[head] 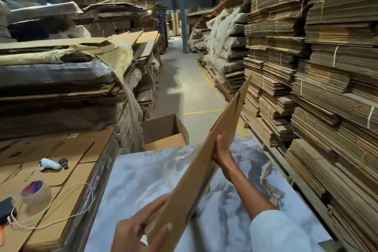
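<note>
Both hands grip flattened carton [206, 161]: left hand [139, 229] pinches near corner, right hand [223, 157] clasps far edge. Tilted, it could slip onto marble-patterned table [133, 180].

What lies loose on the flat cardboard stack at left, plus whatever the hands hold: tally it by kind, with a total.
Flattened carton, held by left hand and right hand: 1
Tape roll: 1
White handled tool: 1
Small dark object: 1
String: 1
Black device: 1
Total: 6
</note>
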Motion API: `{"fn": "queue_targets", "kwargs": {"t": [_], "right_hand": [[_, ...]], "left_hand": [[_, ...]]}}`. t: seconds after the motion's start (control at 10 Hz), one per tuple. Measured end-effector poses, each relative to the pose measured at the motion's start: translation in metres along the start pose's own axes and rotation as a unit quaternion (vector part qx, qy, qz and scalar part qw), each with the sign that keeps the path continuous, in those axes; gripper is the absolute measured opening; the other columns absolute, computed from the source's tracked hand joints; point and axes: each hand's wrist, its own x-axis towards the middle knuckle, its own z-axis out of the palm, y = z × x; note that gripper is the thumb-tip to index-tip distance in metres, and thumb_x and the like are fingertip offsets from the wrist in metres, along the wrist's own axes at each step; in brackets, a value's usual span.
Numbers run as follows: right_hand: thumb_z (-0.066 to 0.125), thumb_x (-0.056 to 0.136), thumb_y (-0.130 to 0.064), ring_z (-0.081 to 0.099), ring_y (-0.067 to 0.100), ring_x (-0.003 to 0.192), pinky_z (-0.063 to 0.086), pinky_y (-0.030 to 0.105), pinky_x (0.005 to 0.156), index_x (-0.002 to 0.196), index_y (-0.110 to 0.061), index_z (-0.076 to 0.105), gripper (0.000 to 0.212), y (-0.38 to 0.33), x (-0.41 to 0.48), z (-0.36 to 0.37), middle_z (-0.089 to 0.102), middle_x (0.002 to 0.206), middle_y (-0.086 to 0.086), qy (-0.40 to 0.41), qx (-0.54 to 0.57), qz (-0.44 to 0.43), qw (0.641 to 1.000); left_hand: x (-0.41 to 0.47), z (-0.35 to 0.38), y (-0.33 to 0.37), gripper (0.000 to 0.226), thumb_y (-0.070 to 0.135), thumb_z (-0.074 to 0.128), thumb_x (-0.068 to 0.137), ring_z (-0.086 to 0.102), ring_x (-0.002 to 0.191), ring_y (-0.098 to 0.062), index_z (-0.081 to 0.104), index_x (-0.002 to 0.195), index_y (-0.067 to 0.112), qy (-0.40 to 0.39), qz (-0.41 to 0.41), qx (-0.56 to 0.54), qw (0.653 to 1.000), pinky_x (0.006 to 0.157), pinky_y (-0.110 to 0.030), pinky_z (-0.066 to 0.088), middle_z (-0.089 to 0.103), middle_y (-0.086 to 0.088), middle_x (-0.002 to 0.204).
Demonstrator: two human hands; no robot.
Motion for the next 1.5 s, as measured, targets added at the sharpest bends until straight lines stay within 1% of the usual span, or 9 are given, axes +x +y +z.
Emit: {"fn": "queue_targets", "kwargs": {"t": [0.2,0.4,0.5,0.6,0.7,0.9,1.1,1.2,1.5], "right_hand": [[0.029,0.098,-0.071,0.061,0.012,0.110,0.055,0.036,0.085,0.133,-0.032,0.056,0.059,-0.026,-0.039,0.011,0.062,0.128,0.000,-0.040,0.071,0.055,0.995],[0.027,0.096,-0.074,0.064,0.019,0.113,0.057,0.040,0.090,0.110,-0.053,0.054,0.038,-0.039,-0.054,0.028,0.064,0.125,0.005,-0.077,0.044,0.035,0.995],[0.025,0.088,-0.086,0.060,0.019,0.118,0.055,0.044,0.096,0.141,-0.058,0.041,0.062,-0.037,-0.052,0.035,0.058,0.136,-0.001,-0.092,0.010,0.021,0.995],[0.028,0.073,-0.097,0.055,0.019,0.129,0.054,0.040,0.095,0.155,-0.051,0.028,0.094,-0.030,-0.050,0.043,0.050,0.151,-0.005,-0.112,-0.013,0.011,0.994],[0.029,0.074,-0.096,0.053,0.018,0.133,0.053,0.042,0.099,0.155,-0.054,0.025,0.092,-0.025,-0.052,0.047,0.047,0.155,-0.007,-0.128,-0.018,-0.004,0.992],[0.048,0.097,-0.065,0.068,0.031,0.116,0.058,0.050,0.092,0.143,-0.029,0.057,0.059,-0.019,-0.065,0.040,0.065,0.132,0.018,-0.133,-0.001,0.021,0.991],[0.049,0.099,-0.060,0.073,0.036,0.067,0.057,0.031,0.056,0.070,-0.001,0.068,0.069,-0.006,-0.126,0.022,0.073,0.079,0.024,-0.177,-0.005,0.157,0.972],[0.050,0.093,-0.071,0.075,0.038,0.085,0.061,0.035,0.070,0.092,0.004,0.073,0.079,0.020,-0.149,0.022,0.072,0.099,0.028,-0.291,0.082,0.281,0.911],[0.064,0.098,-0.031,0.062,0.048,0.116,0.062,0.057,0.076,0.131,-0.013,0.056,0.039,0.071,-0.151,0.020,0.056,0.133,0.027,0.064,0.580,0.250,0.773]], "left_hand": [[-0.003,0.057,0.010,0.065,0.024,0.075,0.081,0.066,0.090,0.018,0.052,0.118,0.072,0.001,0.025,-0.014,1.000,0.082,-0.013,0.055,0.068,0.041,0.097],[0.003,0.067,-0.005,0.049,0.022,0.073,0.066,0.057,0.109,0.000,0.076,0.114,0.023,0.023,0.062,0.153,0.986,0.097,-0.003,0.039,0.072,0.018,0.092],[0.022,0.053,0.018,0.095,0.031,0.042,0.096,0.051,0.093,-0.025,-0.013,0.026,0.064,-0.185,-0.074,0.229,0.953,0.101,-0.021,0.038,0.053,-0.008,0.071],[0.030,0.052,0.015,0.054,0.055,0.033,0.098,0.061,0.101,-0.007,0.022,0.150,0.048,-0.224,-0.237,0.252,0.911,0.096,-0.021,0.042,0.046,0.010,0.081],[0.037,0.064,0.011,0.090,0.051,0.034,0.069,0.052,0.131,-0.022,0.026,0.156,0.032,-0.161,-0.233,0.194,0.939,0.104,-0.024,0.040,0.059,-0.003,0.133],[0.034,0.075,-0.009,0.068,0.034,0.043,0.098,0.057,0.118,-0.025,0.014,0.159,0.033,-0.145,-0.193,0.294,0.925,0.092,-0.028,0.046,0.059,-0.006,0.129],[0.067,0.079,-0.035,0.017,0.018,0.055,0.095,0.071,0.066,-0.014,0.067,0.084,0.023,-0.016,-0.219,0.036,0.975,0.067,-0.047,0.062,0.073,0.000,0.074],[0.086,0.079,-0.041,0.021,0.008,0.053,0.096,0.074,0.071,-0.016,0.067,0.089,0.022,0.046,-0.254,-0.107,0.960,0.062,-0.044,0.064,0.075,-0.003,0.087],[0.071,0.079,-0.102,0.040,-0.002,0.055,0.098,0.071,0.103,-0.041,0.053,0.136,0.009,0.134,-0.303,-0.397,0.856,0.078,-0.051,0.062,0.069,-0.017,0.125]]}}
